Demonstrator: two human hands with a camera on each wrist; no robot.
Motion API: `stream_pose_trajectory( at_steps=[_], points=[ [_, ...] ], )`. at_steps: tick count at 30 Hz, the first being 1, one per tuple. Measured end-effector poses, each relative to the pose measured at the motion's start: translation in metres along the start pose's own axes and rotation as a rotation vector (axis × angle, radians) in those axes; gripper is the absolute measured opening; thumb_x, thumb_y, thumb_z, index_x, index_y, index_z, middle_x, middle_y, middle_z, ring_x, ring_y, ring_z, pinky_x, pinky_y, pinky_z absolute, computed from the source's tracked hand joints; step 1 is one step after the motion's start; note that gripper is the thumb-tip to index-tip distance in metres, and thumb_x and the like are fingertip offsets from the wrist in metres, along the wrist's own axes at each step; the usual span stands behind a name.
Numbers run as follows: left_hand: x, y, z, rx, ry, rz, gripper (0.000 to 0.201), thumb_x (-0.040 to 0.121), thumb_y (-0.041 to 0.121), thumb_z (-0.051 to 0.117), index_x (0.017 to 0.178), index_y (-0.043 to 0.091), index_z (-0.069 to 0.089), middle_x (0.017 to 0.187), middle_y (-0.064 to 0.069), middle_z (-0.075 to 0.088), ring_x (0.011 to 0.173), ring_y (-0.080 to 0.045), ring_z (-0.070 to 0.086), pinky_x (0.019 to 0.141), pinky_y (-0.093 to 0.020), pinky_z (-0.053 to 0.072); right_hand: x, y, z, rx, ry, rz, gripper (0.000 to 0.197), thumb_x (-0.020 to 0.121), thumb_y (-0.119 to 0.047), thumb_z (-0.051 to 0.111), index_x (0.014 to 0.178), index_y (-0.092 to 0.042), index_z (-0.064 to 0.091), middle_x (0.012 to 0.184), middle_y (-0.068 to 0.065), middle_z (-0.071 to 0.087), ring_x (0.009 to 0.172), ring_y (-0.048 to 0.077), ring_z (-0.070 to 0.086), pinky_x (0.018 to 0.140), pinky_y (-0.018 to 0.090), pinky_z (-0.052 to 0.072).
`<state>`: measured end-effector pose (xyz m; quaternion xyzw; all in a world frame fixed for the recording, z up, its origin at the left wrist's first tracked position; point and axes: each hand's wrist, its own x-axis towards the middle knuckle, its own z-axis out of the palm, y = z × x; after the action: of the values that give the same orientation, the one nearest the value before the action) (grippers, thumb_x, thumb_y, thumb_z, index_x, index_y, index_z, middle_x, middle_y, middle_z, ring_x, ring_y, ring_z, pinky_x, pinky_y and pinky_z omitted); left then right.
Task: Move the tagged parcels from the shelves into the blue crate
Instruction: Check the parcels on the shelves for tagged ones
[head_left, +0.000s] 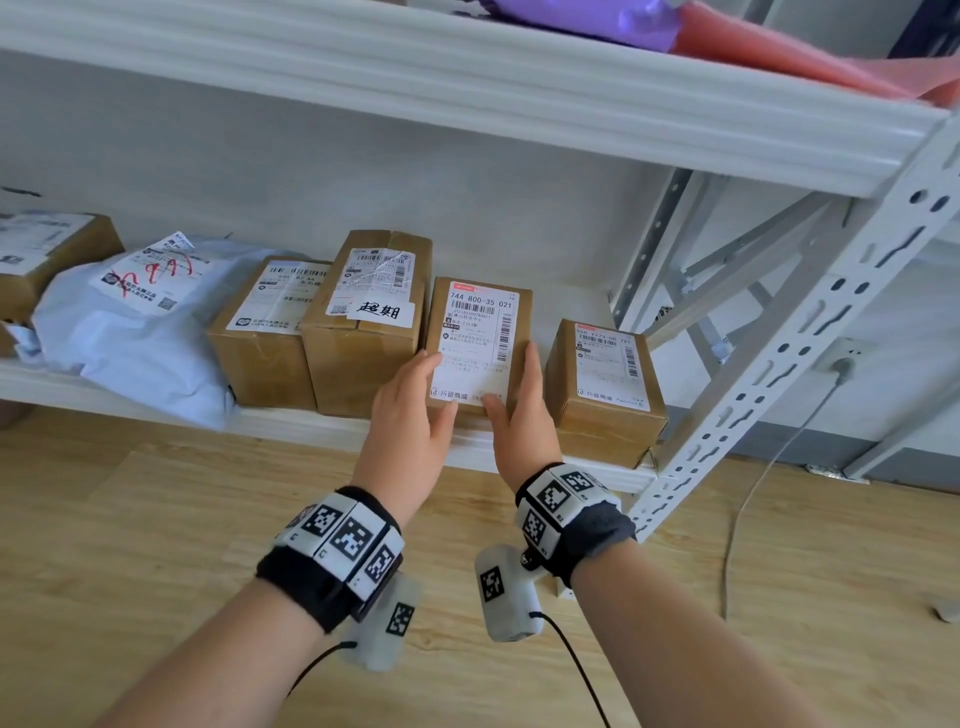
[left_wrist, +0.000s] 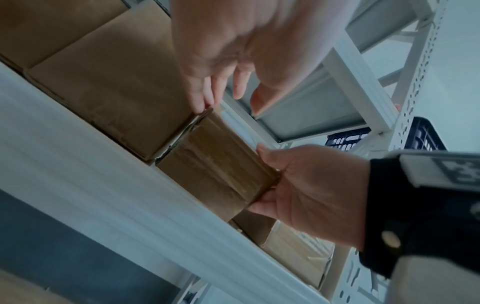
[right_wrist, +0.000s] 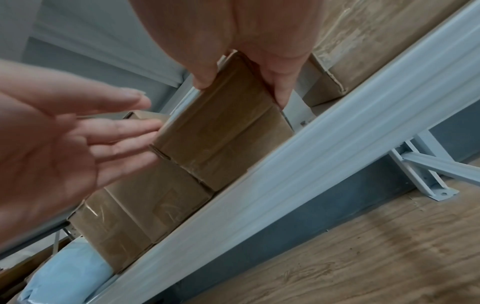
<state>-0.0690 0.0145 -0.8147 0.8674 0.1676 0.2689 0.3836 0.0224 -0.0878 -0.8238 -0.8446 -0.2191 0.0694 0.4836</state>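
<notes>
A brown cardboard parcel (head_left: 480, 332) with a white shipping label stands on the lower shelf (head_left: 311, 423). My right hand (head_left: 511, 379) grips its right side, thumb on the label and fingers along the edge. My left hand (head_left: 436, 387) lies with straight fingers against its left side. In the right wrist view the right hand (right_wrist: 244, 82) pinches the parcel (right_wrist: 221, 139) while the left hand (right_wrist: 78, 139) is flat beside it. A box with a handwritten tag (head_left: 366, 317) stands just left. The blue crate (left_wrist: 423, 133) shows beyond the shelf post.
More boxes (head_left: 265, 332) and a white mailer bag (head_left: 140, 327) fill the shelf to the left; another box (head_left: 605, 389) stands to the right. An upper shelf (head_left: 467, 88) hangs overhead, a perforated post (head_left: 779, 364) is at right, and a cable (head_left: 753, 493) trails on the wooden floor.
</notes>
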Motion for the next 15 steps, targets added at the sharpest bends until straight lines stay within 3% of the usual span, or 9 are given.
stream_pose_trajectory(
  at_steps=[2, 5, 9, 10, 13, 15],
  points=[
    [0.0, 0.001, -0.004, -0.085, -0.004, -0.034, 0.053, 0.096, 0.019, 0.055, 0.145, 0.022, 0.035, 0.148, 0.001, 0.041, 0.134, -0.015, 0.04, 0.111, -0.04, 0.038, -0.003, 0.0, -0.004, 0.02, 0.007, 0.002, 0.071, 0.101, -0.021, 0.045, 0.153, -0.028, -0.002, 0.151, 0.004, 0.039, 0.129, 0.019, 0.048, 0.095, 0.022, 0.035],
    [-0.001, 0.002, -0.01, -0.174, 0.005, -0.045, 0.059, 0.096, 0.021, 0.056, 0.148, 0.025, 0.03, 0.142, 0.0, 0.045, 0.129, -0.01, 0.045, 0.108, -0.038, 0.042, -0.011, -0.003, -0.009, 0.061, 0.03, -0.009, 0.069, 0.101, -0.021, 0.045, 0.154, -0.028, 0.001, 0.152, 0.002, 0.036, 0.132, 0.016, 0.044, 0.097, 0.019, 0.033],
    [-0.001, 0.01, -0.019, -0.218, 0.018, -0.031, 0.063, 0.096, 0.019, 0.056, 0.151, 0.021, 0.026, 0.14, 0.013, 0.04, 0.124, 0.005, 0.042, 0.095, -0.005, 0.038, -0.025, -0.014, -0.019, 0.118, 0.076, -0.074, 0.07, 0.1, -0.021, 0.047, 0.153, -0.032, 0.003, 0.152, -0.001, 0.037, 0.134, 0.012, 0.041, 0.109, 0.028, 0.035],
    [-0.001, 0.013, -0.022, -0.228, 0.014, -0.028, 0.063, 0.096, 0.019, 0.055, 0.151, 0.02, 0.026, 0.139, 0.015, 0.04, 0.124, 0.007, 0.04, 0.093, -0.002, 0.037, -0.029, -0.017, -0.022, 0.124, 0.077, -0.092, 0.07, 0.1, -0.022, 0.047, 0.153, -0.033, 0.003, 0.152, -0.002, 0.037, 0.134, 0.011, 0.041, 0.11, 0.031, 0.035],
    [-0.005, 0.019, -0.027, -0.235, 0.002, 0.021, 0.056, 0.096, 0.024, 0.054, 0.148, 0.028, 0.032, 0.142, 0.017, 0.043, 0.128, 0.006, 0.04, 0.101, -0.014, 0.038, -0.043, -0.022, -0.029, 0.157, 0.08, -0.133, 0.07, 0.1, -0.021, 0.047, 0.152, -0.033, 0.002, 0.153, -0.011, 0.03, 0.137, 0.002, 0.032, 0.111, 0.022, 0.03],
    [-0.01, 0.022, -0.029, -0.322, -0.029, 0.001, 0.053, 0.096, 0.027, 0.054, 0.143, 0.037, 0.032, 0.139, 0.024, 0.043, 0.127, 0.01, 0.042, 0.103, -0.014, 0.038, -0.051, -0.021, -0.032, 0.183, 0.086, -0.142, 0.071, 0.099, -0.021, 0.048, 0.152, -0.032, 0.001, 0.15, -0.019, 0.024, 0.135, -0.007, 0.025, 0.108, 0.014, 0.025]
  ],
)
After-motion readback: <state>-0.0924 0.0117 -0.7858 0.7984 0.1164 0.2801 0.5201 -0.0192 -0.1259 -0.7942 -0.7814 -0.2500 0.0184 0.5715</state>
